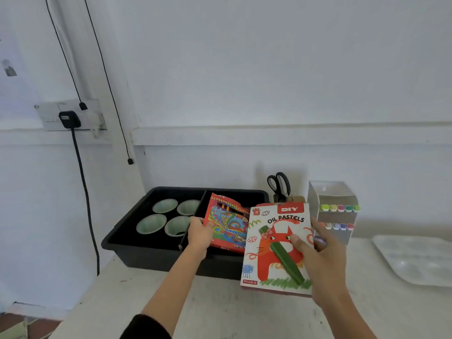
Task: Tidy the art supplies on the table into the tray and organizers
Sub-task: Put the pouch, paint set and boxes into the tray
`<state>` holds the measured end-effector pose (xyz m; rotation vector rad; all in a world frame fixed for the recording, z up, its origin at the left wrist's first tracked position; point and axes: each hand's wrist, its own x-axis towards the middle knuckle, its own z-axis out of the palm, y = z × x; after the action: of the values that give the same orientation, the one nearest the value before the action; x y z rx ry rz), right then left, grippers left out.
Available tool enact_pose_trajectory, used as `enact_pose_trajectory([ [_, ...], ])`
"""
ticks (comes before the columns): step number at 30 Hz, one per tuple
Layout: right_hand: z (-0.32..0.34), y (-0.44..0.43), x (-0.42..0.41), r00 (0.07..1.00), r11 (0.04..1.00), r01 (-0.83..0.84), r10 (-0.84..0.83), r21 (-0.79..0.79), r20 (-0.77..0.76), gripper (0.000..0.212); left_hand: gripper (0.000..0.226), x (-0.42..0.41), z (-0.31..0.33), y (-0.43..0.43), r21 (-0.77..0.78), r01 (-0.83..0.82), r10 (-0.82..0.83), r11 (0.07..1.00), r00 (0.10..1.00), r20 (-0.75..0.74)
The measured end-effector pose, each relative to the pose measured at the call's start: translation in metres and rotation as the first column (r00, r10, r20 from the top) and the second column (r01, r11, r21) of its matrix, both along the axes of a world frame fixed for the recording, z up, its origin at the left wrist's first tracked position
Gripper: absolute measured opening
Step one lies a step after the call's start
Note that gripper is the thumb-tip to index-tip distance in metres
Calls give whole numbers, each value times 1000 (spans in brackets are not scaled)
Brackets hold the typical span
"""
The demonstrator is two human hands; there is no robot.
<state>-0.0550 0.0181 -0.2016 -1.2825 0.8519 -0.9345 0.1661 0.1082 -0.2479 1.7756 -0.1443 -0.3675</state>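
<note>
Fingers point(318, 227) of the right hand point(325, 265) curl behind the oil pastels box point(269, 245), thumb pressed on its front, holding it off the table point(220, 311) at centre right of the frame. The box is a flat white carton printed with a red cat and a green crayon. Its long axis runs from the lower frame up toward the wall, leaning slightly left.

Just to its left, the left hand point(199, 233) grips the near edge of a colour pencil box point(227, 223), a bright red patterned pack tilted over the right compartment of the black tray point(151, 259). The two boxes nearly meet at their upper corners.

That compartment lies up and left of the pastels, so the left hand is the nearer one and already over it. The pastels likely follow once the pencil pack lies flat, and the fit beside it looks tight.

Four pale green cups point(159, 216) sit in the tray's left compartment. Behind the tray's right corner, black-handled scissors point(278, 184) stand handles up in a holder. A clear marker organizer point(335, 209) stands at right, and a white palette point(415, 260) lies near the frame's right edge.
</note>
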Motion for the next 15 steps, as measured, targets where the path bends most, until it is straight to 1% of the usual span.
enact_pose_trajectory([
  [2,-2,-2,10,1000,1000,-4,3,-6,-30,54,13,9,-6,-4,47,18,-19,999,1000,12],
  [6,-3,-5,34,997,999,-26,24,-22,-75,54,14,15,-18,-6,75,17,-22,997,998,60],
  [8,-3,-4,48,993,998,-26,19,-53,-116,56,19,14,-21,-6,132,15,-35,991,989,146],
  [10,-3,-2,63,990,996,-24,12,-81,-142,58,22,11,-22,-5,153,9,-51,988,961,270],
  [12,-5,0,79,988,995,-26,11,-93,-156,57,21,7,-19,-2,122,-15,-33,992,924,381],
  [13,-8,-1,87,988,996,-28,14,-85,-155,56,20,3,-17,-1,89,-27,-12,996,911,412],
  [15,-14,-5,102,988,998,-37,29,-47,-150,54,18,-5,-12,3,4,-43,38,999,904,425],
])
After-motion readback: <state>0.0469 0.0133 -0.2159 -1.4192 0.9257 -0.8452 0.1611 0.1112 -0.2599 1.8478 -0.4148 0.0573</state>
